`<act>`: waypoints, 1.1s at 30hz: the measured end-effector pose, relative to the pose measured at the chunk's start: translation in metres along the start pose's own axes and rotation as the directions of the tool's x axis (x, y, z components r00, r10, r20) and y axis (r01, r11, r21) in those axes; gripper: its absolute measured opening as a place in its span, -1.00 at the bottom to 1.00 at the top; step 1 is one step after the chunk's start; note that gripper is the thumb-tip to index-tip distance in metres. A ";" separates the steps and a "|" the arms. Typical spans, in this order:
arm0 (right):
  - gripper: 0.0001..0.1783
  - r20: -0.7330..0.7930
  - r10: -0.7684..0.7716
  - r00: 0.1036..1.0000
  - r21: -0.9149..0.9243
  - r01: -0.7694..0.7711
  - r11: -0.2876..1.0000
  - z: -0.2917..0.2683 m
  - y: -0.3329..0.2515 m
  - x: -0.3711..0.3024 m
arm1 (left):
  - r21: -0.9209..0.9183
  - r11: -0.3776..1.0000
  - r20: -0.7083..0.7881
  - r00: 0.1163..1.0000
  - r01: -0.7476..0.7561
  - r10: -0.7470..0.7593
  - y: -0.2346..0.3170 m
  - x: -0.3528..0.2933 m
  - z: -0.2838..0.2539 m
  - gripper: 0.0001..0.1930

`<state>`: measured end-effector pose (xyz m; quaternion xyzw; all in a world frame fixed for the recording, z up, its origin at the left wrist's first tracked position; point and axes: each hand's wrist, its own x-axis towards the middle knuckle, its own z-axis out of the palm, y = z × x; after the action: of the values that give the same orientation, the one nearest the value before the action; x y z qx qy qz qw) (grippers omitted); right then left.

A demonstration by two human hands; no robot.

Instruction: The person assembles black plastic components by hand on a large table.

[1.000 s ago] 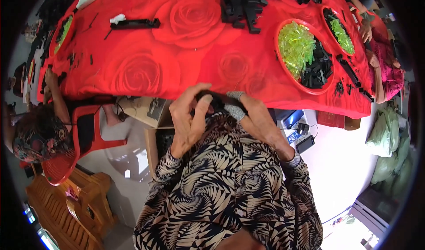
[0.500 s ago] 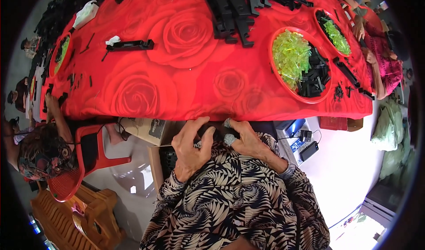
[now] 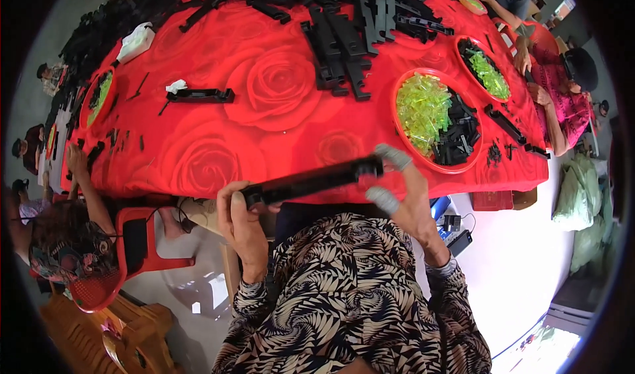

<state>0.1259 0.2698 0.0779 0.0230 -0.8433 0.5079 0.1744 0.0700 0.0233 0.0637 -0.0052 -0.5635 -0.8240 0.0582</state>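
A long black plastic part [image 3: 311, 181], notched near its right end, is held up tilted over the table's near edge. My left hand [image 3: 243, 232] is closed round its left end, thumb on the near side. My right hand [image 3: 413, 198] is at the other end with its fingers apart. Its index finger, wrapped in pale tape, meets or nearly meets the tip of the part, while the taped thumb stands below it with a gap. Right of the part, a round red tray [image 3: 405, 150] holds yellow-green clear pieces [image 3: 422, 109] and small black pieces [image 3: 458, 132].
The red rose-patterned tablecloth [image 3: 278, 83] carries a heap of black parts [image 3: 337, 43] at the far side. A similar black part [image 3: 202, 96] lies left of centre. Co-workers sit at left [image 3: 73, 235] and right [image 3: 559, 106]. A red chair [image 3: 155, 235] stands at left.
Both hands have risen from below the table edge and spread apart, bringing the long black part up into view. The view has also shifted, showing more of the table's far side.
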 end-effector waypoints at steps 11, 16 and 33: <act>-0.38 0.233 0.255 0.939 0.743 -0.341 0.575 0.044 0.010 0.028 | -0.272 0.940 0.095 0.978 0.206 -0.187 -0.042 -0.014 0.027 -0.81; -0.33 0.168 0.303 0.938 0.697 -0.331 0.636 0.066 0.007 0.038 | -0.230 0.941 0.234 0.953 0.246 -0.192 -0.048 -0.027 0.033 -0.80; -0.58 0.139 0.380 0.914 0.676 -0.368 0.638 0.081 0.010 0.024 | 0.222 0.966 0.430 0.875 0.135 -0.222 -0.062 -0.031 0.030 -0.84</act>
<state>0.0789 0.2083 0.0427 -0.0928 -0.5777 0.8093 0.0511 0.0924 0.0758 0.0145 -0.1387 -0.6337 -0.7460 -0.1505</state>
